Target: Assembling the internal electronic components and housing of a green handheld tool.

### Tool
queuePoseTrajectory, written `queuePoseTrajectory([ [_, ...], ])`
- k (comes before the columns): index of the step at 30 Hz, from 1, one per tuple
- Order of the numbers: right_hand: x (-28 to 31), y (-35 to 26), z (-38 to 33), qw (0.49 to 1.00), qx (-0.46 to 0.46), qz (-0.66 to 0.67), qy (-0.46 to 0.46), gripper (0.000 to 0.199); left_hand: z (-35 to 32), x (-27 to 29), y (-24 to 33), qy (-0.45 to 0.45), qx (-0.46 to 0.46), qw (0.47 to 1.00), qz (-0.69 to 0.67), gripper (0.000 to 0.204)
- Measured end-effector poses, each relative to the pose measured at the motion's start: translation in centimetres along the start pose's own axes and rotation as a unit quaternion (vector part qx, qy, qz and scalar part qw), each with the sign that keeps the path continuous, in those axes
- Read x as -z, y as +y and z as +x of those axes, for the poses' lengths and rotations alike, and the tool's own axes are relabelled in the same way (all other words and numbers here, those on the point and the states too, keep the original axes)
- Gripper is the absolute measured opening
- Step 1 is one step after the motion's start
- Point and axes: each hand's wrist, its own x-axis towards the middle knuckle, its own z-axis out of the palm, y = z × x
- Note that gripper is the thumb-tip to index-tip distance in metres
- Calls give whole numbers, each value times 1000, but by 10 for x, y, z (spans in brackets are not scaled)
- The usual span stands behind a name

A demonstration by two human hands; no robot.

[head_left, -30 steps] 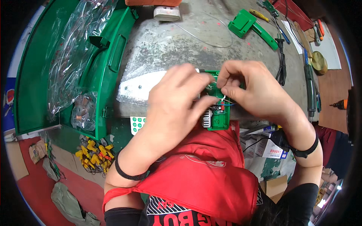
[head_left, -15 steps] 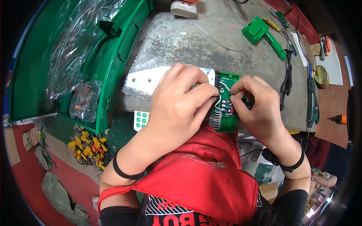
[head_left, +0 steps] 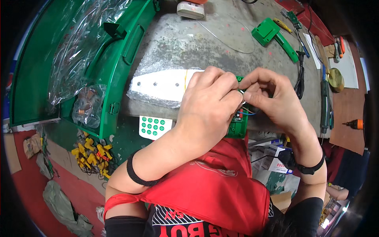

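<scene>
Head-worn fisheye cam, looking straight down, close over grey metal workbench (head_left: 189, 43); just one view, edges bend.

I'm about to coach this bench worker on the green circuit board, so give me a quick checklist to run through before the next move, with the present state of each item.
1. Both hands on the part: ok. Left hand and right hand meet over the green circuit board.
2. Board supported: ok. It lies at the near edge of the grey workbench.
3. Wires clear of fingers: cannot tell; the hands hide most of them.
4. Foil-wrapped white plate out of the way: not ok; it touches the left hand.
5. Electric screwdriver within reach: ok; it lies to the right.
</scene>
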Motion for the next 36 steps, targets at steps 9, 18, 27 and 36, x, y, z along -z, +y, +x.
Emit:
queuePoseTrajectory([
  [9,24,-4,9,976,86,-149,-131,14,6,7,-9,-49,39,995,-71,14],
  [18,24,-11,17,980,34,-110,-161,11,7,9,-7,-43,45,996,-67,15],
  [27,31,-9,22,979,55,-114,-159,13,13,14,-9,-34,16,999,-22,13],
  [36,26,-7,28,973,-43,17,-225,12,14,20,-14,-57,32,996,-54,13],
])
